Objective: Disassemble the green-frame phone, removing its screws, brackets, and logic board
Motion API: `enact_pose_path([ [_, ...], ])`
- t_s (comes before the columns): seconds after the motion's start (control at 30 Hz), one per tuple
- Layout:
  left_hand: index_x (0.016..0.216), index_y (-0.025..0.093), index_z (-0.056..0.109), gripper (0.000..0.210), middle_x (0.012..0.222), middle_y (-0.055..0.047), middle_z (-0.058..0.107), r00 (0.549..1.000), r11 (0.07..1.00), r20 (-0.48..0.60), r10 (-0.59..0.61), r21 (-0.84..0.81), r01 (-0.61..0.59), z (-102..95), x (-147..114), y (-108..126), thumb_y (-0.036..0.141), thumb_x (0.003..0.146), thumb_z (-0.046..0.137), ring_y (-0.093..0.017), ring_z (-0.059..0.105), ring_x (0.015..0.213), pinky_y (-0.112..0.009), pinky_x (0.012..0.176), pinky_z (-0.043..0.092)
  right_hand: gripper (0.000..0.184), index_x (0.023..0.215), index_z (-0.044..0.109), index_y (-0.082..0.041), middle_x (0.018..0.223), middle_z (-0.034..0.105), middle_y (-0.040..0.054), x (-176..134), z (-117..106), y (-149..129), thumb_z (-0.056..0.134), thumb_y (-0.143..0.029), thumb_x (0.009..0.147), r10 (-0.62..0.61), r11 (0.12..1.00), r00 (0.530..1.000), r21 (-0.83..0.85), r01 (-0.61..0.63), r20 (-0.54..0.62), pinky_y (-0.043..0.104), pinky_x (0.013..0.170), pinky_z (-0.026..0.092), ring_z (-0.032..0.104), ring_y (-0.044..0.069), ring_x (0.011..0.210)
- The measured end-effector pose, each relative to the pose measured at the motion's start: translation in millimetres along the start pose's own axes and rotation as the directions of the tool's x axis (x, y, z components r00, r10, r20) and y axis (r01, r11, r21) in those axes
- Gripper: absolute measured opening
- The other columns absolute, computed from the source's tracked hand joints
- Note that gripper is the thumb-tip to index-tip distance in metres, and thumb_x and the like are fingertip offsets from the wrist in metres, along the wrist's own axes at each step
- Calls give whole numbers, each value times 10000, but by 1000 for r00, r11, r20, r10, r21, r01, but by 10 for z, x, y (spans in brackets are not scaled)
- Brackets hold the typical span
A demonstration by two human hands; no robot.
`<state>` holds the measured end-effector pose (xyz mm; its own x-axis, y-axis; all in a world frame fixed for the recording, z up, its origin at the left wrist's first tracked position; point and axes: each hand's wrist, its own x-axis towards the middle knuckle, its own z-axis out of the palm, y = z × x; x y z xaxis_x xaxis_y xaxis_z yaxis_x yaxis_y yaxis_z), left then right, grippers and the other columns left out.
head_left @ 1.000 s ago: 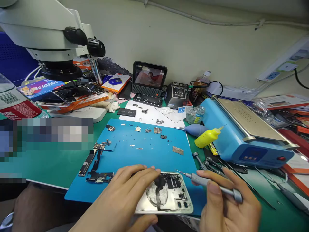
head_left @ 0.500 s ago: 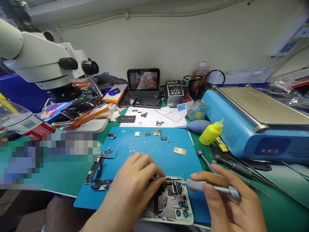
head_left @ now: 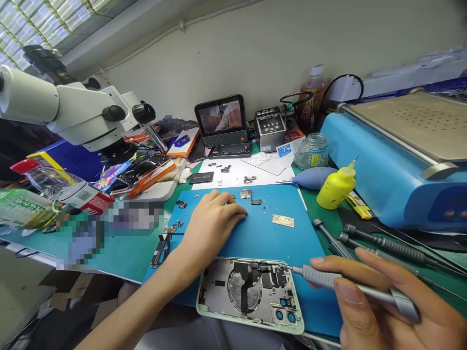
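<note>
My right hand [head_left: 432, 311] grips a grey precision screwdriver [head_left: 321, 278] between thumb and fingers. Its tip is at the top right edge of an opened phone housing [head_left: 219, 299], which has a pale green rim and camera openings at lower right. The housing lies at the near side of a blue mat [head_left: 251, 238]. Beyond it my left hand [head_left: 213, 218] rests over the mat, fingers drawn together and pointing down beside small parts. Whatever its fingertips hold is hidden. A metal shield plate [head_left: 246, 194] and a small dark part [head_left: 256, 201] lie near those fingertips.
A flat metal plate [head_left: 283, 220] lies on the mat; phone boards [head_left: 157, 253] lie at left. White paper behind carries a battery [head_left: 202, 177]. Right are a yellow bottle [head_left: 335, 188], an air blower [head_left: 314, 178], more screwdrivers and a blue heating machine [head_left: 383, 170]. A microscope [head_left: 91, 112] overhangs the left.
My left hand has moved off the phone housing, forward to the small parts on the mat. My right hand keeps the screwdriver at the housing's edge. The view has tilted and shifted.
</note>
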<state>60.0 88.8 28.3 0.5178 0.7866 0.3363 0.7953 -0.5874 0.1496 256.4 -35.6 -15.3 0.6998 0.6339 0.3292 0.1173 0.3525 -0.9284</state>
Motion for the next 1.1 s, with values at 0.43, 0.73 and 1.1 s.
enact_pose_path([
  [0.43, 1186, 217, 808, 209, 1144, -56, 827, 995, 988, -92, -37, -151, 23, -303, -217, 42, 246, 1215, 602, -255, 773, 1092, -399, 942, 628, 415, 1376, 729, -232, 1001, 891, 59, 33, -97, -4, 827, -471, 1053, -26, 990, 996, -135, 37, 81, 269, 628, 673, 861, 211, 780],
  [0.73, 1675, 343, 540, 764, 1628, -34, 747, 972, 972, 162, 171, -191, -139, -264, -1192, 97, 552, 1026, 886, -282, 777, 1423, -372, 1119, 710, 271, 1370, 738, -218, 1010, 874, 32, -28, -86, 31, 756, -196, 1101, -299, 929, 936, -169, 330, 185, 220, 742, 738, 876, 163, 798],
  [1.1, 1686, 194, 553, 668, 1581, -74, 786, 973, 954, -40, 229, -188, -232, -60, -1275, -4, 629, 1183, 622, -237, 791, 1390, -274, 1185, 634, 207, 1233, 759, -168, 1017, 902, 80, -13, -126, 90, 719, -65, 1058, -571, 651, 698, -280, 706, 432, 270, 827, 757, 911, 206, 891],
])
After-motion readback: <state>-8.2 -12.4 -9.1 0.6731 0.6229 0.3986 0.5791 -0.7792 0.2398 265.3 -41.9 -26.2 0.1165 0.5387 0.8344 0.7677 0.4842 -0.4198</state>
